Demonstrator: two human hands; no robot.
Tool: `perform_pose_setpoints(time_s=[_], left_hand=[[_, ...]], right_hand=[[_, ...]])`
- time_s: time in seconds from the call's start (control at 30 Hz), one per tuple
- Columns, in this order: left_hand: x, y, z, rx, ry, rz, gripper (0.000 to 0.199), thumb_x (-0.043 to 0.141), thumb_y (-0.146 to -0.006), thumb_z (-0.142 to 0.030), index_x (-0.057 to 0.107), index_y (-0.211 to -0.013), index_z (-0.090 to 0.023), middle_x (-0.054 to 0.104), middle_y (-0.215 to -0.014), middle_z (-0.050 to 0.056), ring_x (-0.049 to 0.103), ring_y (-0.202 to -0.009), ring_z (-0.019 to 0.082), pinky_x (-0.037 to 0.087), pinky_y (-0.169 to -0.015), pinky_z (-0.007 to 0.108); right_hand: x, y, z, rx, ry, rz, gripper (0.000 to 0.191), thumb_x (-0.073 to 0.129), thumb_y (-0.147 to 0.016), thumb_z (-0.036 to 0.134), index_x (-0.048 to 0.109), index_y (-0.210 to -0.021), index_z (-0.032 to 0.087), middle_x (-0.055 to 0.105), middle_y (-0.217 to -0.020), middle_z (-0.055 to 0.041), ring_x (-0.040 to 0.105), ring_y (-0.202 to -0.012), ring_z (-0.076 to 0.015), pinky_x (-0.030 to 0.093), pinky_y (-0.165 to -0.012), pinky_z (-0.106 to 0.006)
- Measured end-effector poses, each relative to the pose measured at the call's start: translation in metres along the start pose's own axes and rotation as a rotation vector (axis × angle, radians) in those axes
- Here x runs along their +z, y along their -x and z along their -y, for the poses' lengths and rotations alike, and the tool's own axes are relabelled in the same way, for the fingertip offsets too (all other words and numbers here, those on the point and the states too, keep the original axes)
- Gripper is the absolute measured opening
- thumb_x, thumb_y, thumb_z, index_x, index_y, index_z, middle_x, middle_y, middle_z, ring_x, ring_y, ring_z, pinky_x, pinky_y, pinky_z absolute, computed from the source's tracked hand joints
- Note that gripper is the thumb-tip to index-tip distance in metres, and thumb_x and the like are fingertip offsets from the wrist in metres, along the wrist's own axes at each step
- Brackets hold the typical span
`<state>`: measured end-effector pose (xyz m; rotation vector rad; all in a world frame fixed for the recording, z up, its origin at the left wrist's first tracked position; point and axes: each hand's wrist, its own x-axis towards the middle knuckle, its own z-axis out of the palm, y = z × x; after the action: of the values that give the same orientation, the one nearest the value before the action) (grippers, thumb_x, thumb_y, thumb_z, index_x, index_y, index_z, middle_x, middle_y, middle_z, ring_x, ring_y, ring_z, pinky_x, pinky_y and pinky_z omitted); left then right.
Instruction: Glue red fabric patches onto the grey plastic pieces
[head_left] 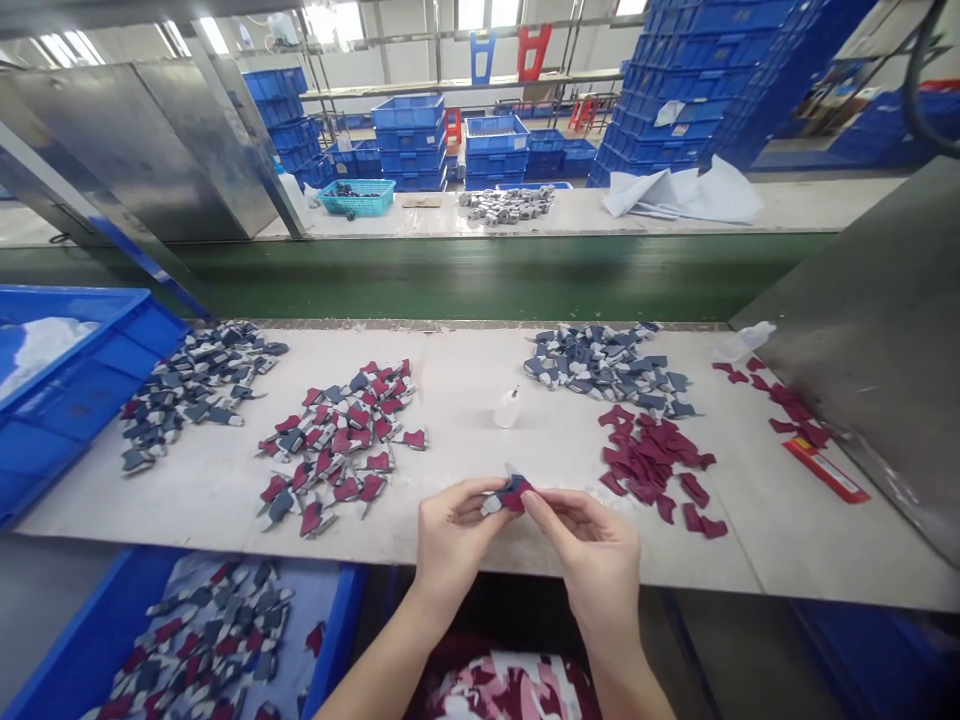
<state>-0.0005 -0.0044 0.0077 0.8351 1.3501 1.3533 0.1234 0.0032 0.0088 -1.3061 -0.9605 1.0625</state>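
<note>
Near the table's front edge, my left hand (459, 525) and my right hand (589, 530) meet around one small piece (511, 495), coloured dark blue, light grey and maroon. My left fingers grip its grey and blue side; my right thumb and fingers pinch its maroon side. Just beyond stands a small white bottle (507, 409) with a dark tip. To the right lie a maroon pile (649, 455) of flat pieces and, behind it, a blue and grey pile (604, 365). Joined maroon, blue and grey pieces (341, 438) are spread to the left.
Another blue-grey pile (196, 378) lies beside a blue crate (82, 385) at far left. A lower blue crate (341, 625) holds more pieces. A red packet (825, 470) lies at right by a metal panel (877, 340). A green conveyor belt (450, 278) runs behind the table.
</note>
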Motion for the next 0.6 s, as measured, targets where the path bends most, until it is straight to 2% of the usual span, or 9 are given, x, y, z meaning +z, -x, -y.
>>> perform_pose_setpoints(time_s=[0.2,0.37,0.47,0.6], left_hand=[[0.001,-0.001,0.003,0.088,-0.093,0.002,0.017,0.084,-0.067,-0.023,0.080,-0.083,-0.020,0.081,-0.087,0.006,0.078,-0.081,0.025,0.065,-0.074,0.030],[-0.002,0.001,0.002,0.150,-0.131,0.054,0.018,0.085,-0.068,-0.023,0.081,-0.085,-0.020,0.080,-0.094,0.008,0.077,-0.085,0.024,0.065,-0.072,0.027],[-0.004,0.001,-0.003,0.135,-0.117,0.118,0.028,0.088,-0.065,-0.024,0.081,-0.091,-0.020,0.079,-0.103,0.010,0.076,-0.093,0.026,0.065,-0.075,0.027],[-0.003,0.000,-0.009,0.079,0.001,0.123,0.020,0.085,-0.070,-0.031,0.081,-0.084,-0.017,0.079,-0.096,0.010,0.076,-0.090,0.025,0.065,-0.078,0.030]], right_hand=[[-0.001,0.000,-0.006,-0.046,0.050,-0.008,0.025,0.085,-0.068,0.041,0.075,-0.071,0.018,0.074,-0.070,-0.0065,0.067,-0.061,-0.0191,0.056,-0.056,-0.029],[0.000,0.002,-0.008,-0.085,0.062,-0.022,0.023,0.082,-0.072,0.039,0.073,-0.071,0.018,0.072,-0.069,-0.0043,0.065,-0.061,-0.0169,0.053,-0.053,-0.026],[0.000,0.005,-0.008,-0.197,0.104,-0.044,0.018,0.079,-0.077,0.034,0.071,-0.071,0.019,0.069,-0.068,-0.0021,0.063,-0.060,-0.0150,0.051,-0.053,-0.025],[-0.001,0.009,-0.010,-0.430,0.190,-0.050,0.008,0.076,-0.081,0.025,0.072,-0.075,0.021,0.068,-0.067,-0.0008,0.060,-0.060,-0.0140,0.049,-0.053,-0.027]])
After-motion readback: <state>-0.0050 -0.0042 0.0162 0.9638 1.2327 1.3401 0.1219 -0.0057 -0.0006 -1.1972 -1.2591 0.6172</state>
